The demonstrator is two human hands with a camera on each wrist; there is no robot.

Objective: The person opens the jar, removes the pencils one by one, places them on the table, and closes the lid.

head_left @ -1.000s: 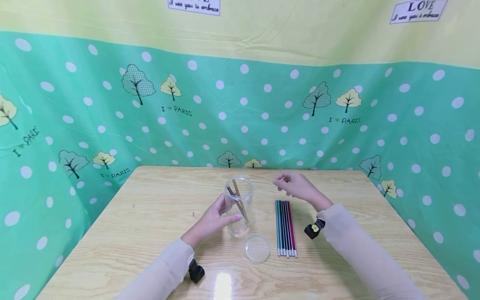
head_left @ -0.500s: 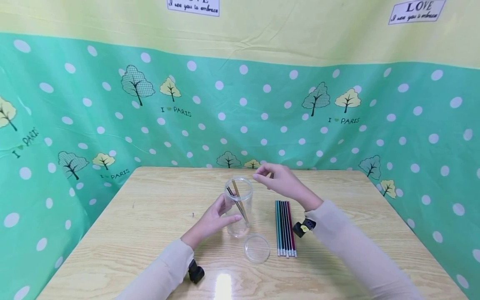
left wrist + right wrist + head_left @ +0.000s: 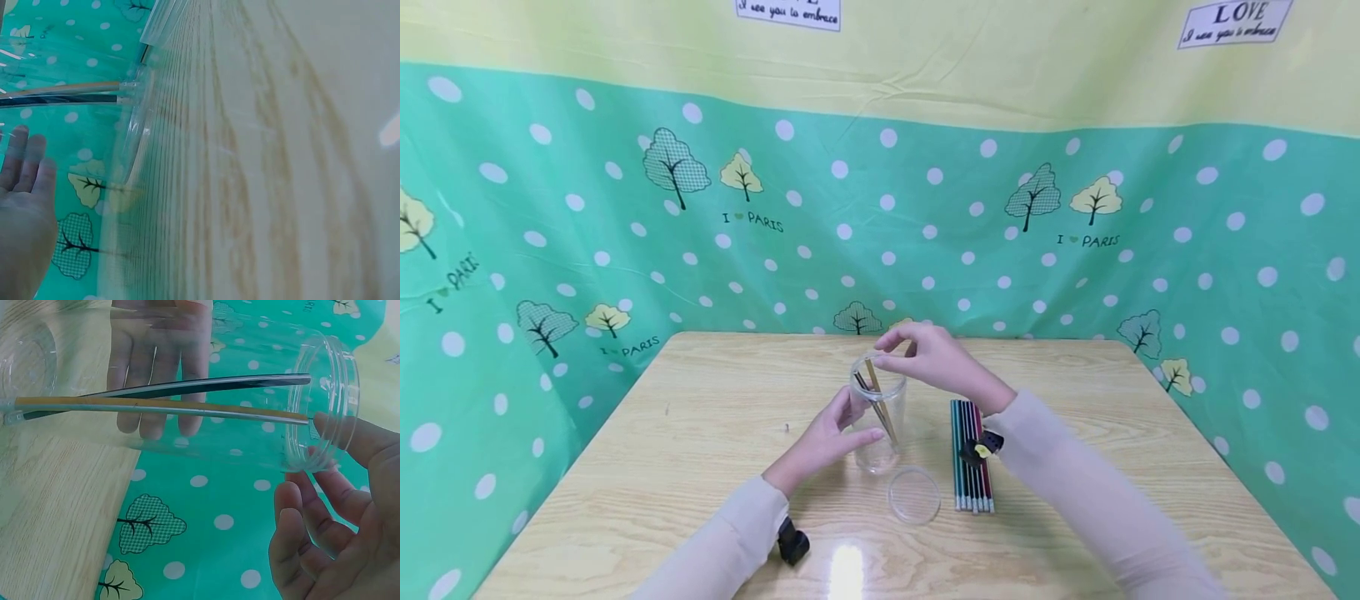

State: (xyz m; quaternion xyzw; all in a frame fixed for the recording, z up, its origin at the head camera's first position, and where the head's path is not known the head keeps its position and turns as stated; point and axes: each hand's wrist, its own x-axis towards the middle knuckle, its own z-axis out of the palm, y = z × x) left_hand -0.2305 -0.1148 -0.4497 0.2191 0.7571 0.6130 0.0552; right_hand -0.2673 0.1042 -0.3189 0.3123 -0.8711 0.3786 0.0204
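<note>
A clear jar (image 3: 877,454) stands upright on the table, with a gold pencil (image 3: 169,405) and a black pencil (image 3: 250,382) leaning inside it. My left hand (image 3: 827,437) holds the jar's side, thumb in front and fingers behind; in the left wrist view this hand (image 3: 26,219) shows past the glass. At the jar's mouth is my right hand (image 3: 936,362), its thumb tip by the gold pencil's upper end and its other fingers loosely bent outside the rim. In the right wrist view that hand (image 3: 337,512) holds no pencil clear of the jar.
A round clear lid (image 3: 913,497) lies on the table (image 3: 625,500) just in front of the jar. Right of it several pencils (image 3: 962,467) lie side by side, partly under my right wrist's camera. A tiny object (image 3: 786,427) lies at the left. A patterned curtain (image 3: 925,208) hangs behind.
My right hand has moved left from above the row of pencils to the jar's mouth. My left hand and the jar have stayed in place.
</note>
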